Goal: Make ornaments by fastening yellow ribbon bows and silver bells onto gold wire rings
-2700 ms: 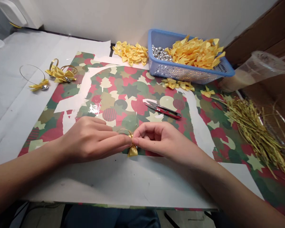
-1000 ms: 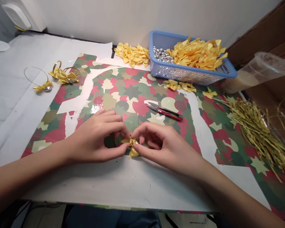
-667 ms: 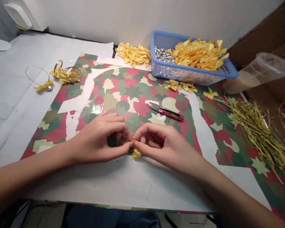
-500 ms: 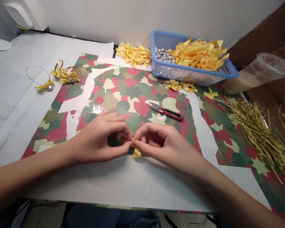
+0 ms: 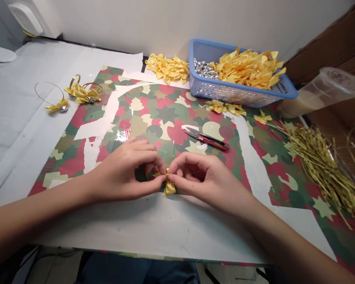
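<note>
My left hand (image 5: pixel 124 173) and my right hand (image 5: pixel 204 177) meet at the middle of the table, fingertips pinched together on a small yellow ribbon bow (image 5: pixel 168 188). A thin gold wire runs through the bow's knot, and both hands pinch it there. The bow's lower tail hangs out below my fingers; the rest is hidden by them. Both hands rest on the patterned wrapping paper (image 5: pixel 165 114), near its front edge.
Red thread snips (image 5: pixel 207 139) lie just beyond my right hand. A blue basket (image 5: pixel 239 92) at the back holds yellow bows and silver bells. Loose bows (image 5: pixel 167 69) lie beside it. Finished wire loops with bows (image 5: pixel 79 92) sit far left; gold wire ties (image 5: pixel 322 161) and a plastic cup (image 5: pixel 316 94) are on the right.
My hands stay pinched on the bow in the same place; the fingers have curled tighter and shifted slightly around the knot. Nothing else on the table has moved.
</note>
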The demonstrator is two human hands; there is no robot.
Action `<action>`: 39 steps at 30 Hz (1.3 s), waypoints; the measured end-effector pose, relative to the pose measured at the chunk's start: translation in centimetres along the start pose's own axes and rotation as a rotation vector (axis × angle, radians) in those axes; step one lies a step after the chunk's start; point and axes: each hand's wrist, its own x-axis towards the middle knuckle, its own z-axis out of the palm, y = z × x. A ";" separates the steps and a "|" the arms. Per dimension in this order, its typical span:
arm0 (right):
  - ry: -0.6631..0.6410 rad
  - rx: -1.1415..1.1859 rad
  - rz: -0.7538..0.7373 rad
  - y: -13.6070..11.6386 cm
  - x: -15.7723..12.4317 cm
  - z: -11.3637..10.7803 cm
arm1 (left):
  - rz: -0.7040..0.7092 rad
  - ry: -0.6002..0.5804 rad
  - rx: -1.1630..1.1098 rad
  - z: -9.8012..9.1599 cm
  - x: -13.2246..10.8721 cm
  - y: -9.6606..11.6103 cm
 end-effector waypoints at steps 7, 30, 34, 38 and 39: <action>-0.010 0.051 0.023 0.1 0.3 -0.2 | -0.003 0.008 -0.013 0.1 -0.2 -0.2; 0.015 0.052 0.006 0.1 0.2 0.1 | -0.026 0.045 -0.019 -0.1 -0.3 -0.1; 0.021 0.037 0.005 0.2 0.2 0.2 | -0.028 0.051 -0.030 -0.1 -0.3 -0.2; 0.019 0.037 0.000 0.2 0.1 0.2 | -0.033 0.042 -0.029 0.0 -0.2 -0.1; 0.021 0.036 -0.003 0.1 0.1 0.2 | -0.032 0.041 -0.028 0.0 -0.2 -0.1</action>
